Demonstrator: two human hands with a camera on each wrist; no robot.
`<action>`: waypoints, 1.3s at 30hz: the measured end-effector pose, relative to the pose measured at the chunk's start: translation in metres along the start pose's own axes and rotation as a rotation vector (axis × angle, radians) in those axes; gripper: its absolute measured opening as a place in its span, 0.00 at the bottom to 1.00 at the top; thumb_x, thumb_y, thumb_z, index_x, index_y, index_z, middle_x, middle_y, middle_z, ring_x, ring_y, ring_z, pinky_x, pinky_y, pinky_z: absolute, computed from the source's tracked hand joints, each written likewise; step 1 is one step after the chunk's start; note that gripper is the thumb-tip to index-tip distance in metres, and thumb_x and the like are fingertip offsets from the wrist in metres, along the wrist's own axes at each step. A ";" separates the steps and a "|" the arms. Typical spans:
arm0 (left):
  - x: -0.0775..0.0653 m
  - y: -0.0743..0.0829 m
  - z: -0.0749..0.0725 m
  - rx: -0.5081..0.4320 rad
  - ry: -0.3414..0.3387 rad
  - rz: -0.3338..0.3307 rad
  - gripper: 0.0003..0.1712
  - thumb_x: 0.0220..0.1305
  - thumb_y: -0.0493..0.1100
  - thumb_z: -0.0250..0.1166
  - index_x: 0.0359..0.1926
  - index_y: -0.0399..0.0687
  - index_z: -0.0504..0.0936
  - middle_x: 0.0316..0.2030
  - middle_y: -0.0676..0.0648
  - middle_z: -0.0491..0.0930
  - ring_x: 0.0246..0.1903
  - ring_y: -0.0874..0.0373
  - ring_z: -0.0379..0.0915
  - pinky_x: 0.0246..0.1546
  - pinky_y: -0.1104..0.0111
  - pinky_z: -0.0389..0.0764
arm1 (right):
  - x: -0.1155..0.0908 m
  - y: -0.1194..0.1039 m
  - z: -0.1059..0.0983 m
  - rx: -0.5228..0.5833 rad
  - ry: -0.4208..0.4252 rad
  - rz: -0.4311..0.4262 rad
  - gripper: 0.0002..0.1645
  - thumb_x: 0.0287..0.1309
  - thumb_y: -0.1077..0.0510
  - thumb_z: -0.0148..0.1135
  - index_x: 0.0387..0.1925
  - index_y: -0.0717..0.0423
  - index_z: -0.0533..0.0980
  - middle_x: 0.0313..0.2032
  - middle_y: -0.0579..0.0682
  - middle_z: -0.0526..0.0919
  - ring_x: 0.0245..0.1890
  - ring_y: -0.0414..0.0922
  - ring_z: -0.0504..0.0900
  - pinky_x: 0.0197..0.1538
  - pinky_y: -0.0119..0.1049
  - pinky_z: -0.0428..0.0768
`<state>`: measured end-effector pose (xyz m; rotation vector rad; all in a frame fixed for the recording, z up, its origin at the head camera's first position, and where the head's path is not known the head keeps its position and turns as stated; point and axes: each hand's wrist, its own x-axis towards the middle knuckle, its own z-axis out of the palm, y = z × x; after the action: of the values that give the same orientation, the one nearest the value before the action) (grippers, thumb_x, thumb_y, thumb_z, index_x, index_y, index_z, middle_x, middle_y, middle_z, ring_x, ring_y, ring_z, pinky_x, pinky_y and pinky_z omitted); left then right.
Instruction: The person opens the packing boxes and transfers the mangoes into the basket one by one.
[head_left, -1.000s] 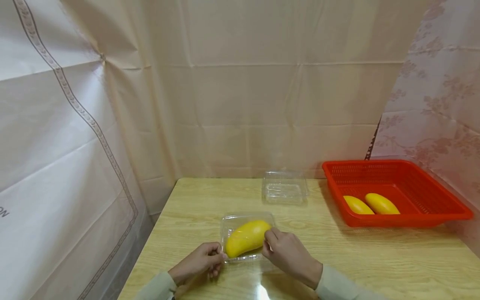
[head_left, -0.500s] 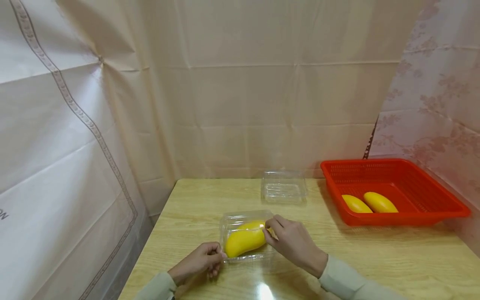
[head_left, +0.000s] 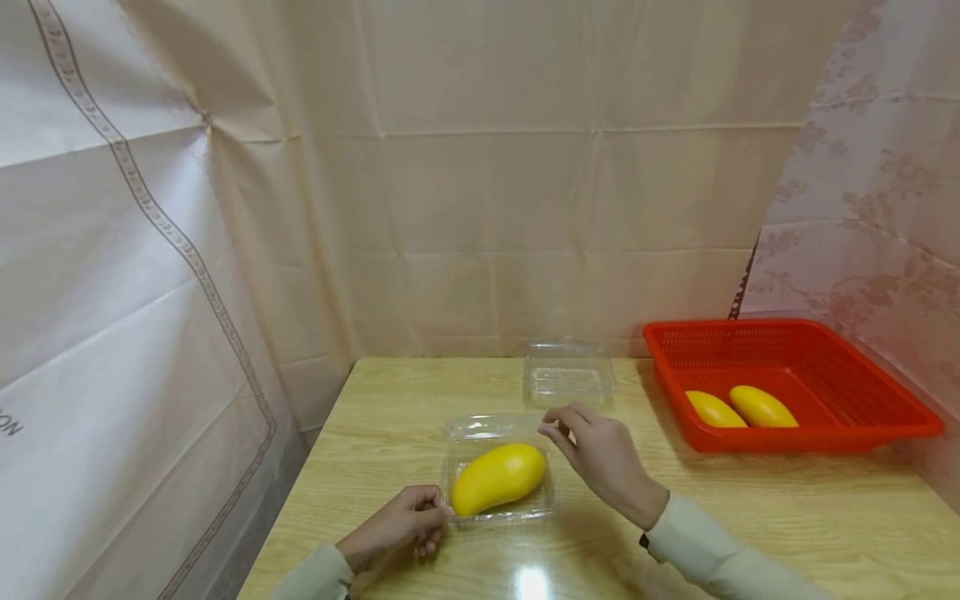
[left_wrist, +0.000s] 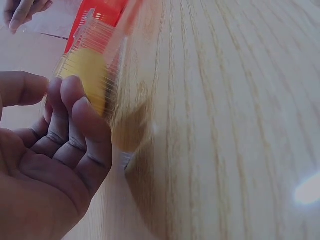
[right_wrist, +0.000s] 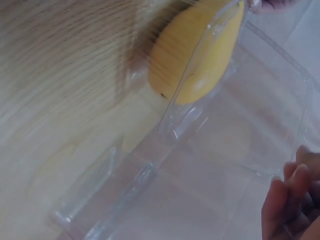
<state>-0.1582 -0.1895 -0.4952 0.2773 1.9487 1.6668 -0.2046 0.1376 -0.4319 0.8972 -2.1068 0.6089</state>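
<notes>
A yellow mango (head_left: 498,479) lies in the base of a clear plastic clamshell box (head_left: 498,517) near the front of the table. At the box's front left corner, my left hand (head_left: 401,522) pinches the rim between thumb and fingers. My right hand (head_left: 603,454) is raised at the far right of the box, its fingertips together at a corner of the clear lid (right_wrist: 270,120). That lid stands up off the mango in the right wrist view. Through the ribbed side wall, the left wrist view shows the mango (left_wrist: 90,75) blurred.
A second clear plastic box (head_left: 568,375) stands at the back of the wooden table (head_left: 405,392). To the right sits a red plastic basket (head_left: 825,435) holding two more mangoes (head_left: 761,407). Cloth sheets (head_left: 480,192) hang behind and beside the table.
My right hand has moved up and away from the front, and the lid has swung back off the mango with it. My left hand has stayed at its corner.
</notes>
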 end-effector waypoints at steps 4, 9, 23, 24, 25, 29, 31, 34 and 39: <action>0.000 0.000 0.000 0.007 0.013 -0.011 0.12 0.76 0.42 0.61 0.33 0.42 0.74 0.23 0.48 0.77 0.21 0.59 0.73 0.23 0.71 0.76 | 0.002 0.006 0.000 0.136 -0.065 0.146 0.04 0.64 0.59 0.70 0.38 0.56 0.83 0.31 0.45 0.84 0.25 0.33 0.76 0.29 0.27 0.79; -0.001 0.000 -0.001 0.012 0.019 -0.015 0.12 0.76 0.42 0.61 0.34 0.41 0.75 0.23 0.48 0.76 0.21 0.59 0.73 0.23 0.71 0.76 | 0.004 0.012 0.000 0.304 -0.137 0.343 0.05 0.64 0.65 0.69 0.41 0.58 0.84 0.30 0.47 0.84 0.17 0.31 0.72 0.23 0.29 0.78; -0.004 -0.002 -0.001 -0.003 0.003 -0.017 0.12 0.75 0.43 0.62 0.34 0.41 0.75 0.24 0.48 0.76 0.22 0.60 0.72 0.22 0.71 0.75 | 0.010 0.025 0.010 0.523 -0.141 0.529 0.05 0.71 0.61 0.63 0.45 0.56 0.83 0.33 0.55 0.86 0.10 0.39 0.70 0.14 0.33 0.73; -0.005 -0.002 -0.001 -0.004 0.002 -0.016 0.12 0.75 0.43 0.62 0.34 0.41 0.75 0.24 0.48 0.76 0.22 0.60 0.72 0.22 0.71 0.75 | 0.011 0.025 0.010 0.532 -0.143 0.537 0.05 0.71 0.61 0.63 0.45 0.56 0.82 0.33 0.56 0.86 0.10 0.39 0.70 0.14 0.33 0.72; -0.005 -0.002 -0.001 -0.004 0.002 -0.015 0.12 0.75 0.43 0.62 0.34 0.41 0.75 0.24 0.48 0.76 0.22 0.60 0.72 0.22 0.71 0.75 | 0.012 0.025 0.011 0.542 -0.144 0.544 0.05 0.71 0.61 0.63 0.45 0.57 0.82 0.34 0.57 0.86 0.10 0.40 0.70 0.14 0.33 0.72; -0.006 -0.002 -0.001 -0.011 0.003 -0.014 0.12 0.75 0.43 0.62 0.34 0.41 0.75 0.24 0.48 0.76 0.22 0.60 0.72 0.22 0.71 0.75 | 0.013 0.027 0.014 0.559 -0.148 0.578 0.06 0.71 0.60 0.64 0.45 0.57 0.82 0.35 0.58 0.86 0.11 0.42 0.71 0.14 0.33 0.72; -0.006 -0.002 -0.001 -0.008 0.003 -0.010 0.12 0.75 0.43 0.62 0.34 0.41 0.75 0.24 0.48 0.76 0.22 0.59 0.72 0.21 0.71 0.75 | 0.013 0.028 0.016 0.566 -0.150 0.602 0.06 0.71 0.58 0.64 0.45 0.57 0.82 0.35 0.58 0.86 0.11 0.42 0.71 0.15 0.33 0.72; -0.006 -0.002 -0.002 -0.002 0.006 -0.011 0.12 0.75 0.43 0.62 0.34 0.41 0.75 0.23 0.48 0.76 0.22 0.59 0.72 0.21 0.70 0.75 | 0.014 0.029 0.017 0.589 -0.154 0.648 0.08 0.71 0.58 0.64 0.44 0.59 0.82 0.35 0.60 0.85 0.11 0.41 0.71 0.15 0.33 0.73; -0.007 -0.002 -0.002 0.003 0.016 -0.021 0.13 0.75 0.44 0.62 0.34 0.41 0.76 0.23 0.48 0.76 0.21 0.59 0.72 0.21 0.70 0.74 | 0.013 0.033 0.023 0.609 -0.160 0.687 0.07 0.71 0.59 0.64 0.43 0.60 0.82 0.34 0.59 0.85 0.11 0.42 0.71 0.15 0.33 0.73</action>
<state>-0.1528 -0.1949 -0.4952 0.2450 1.9594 1.6580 -0.2457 0.1384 -0.4394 0.5036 -2.4103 1.6413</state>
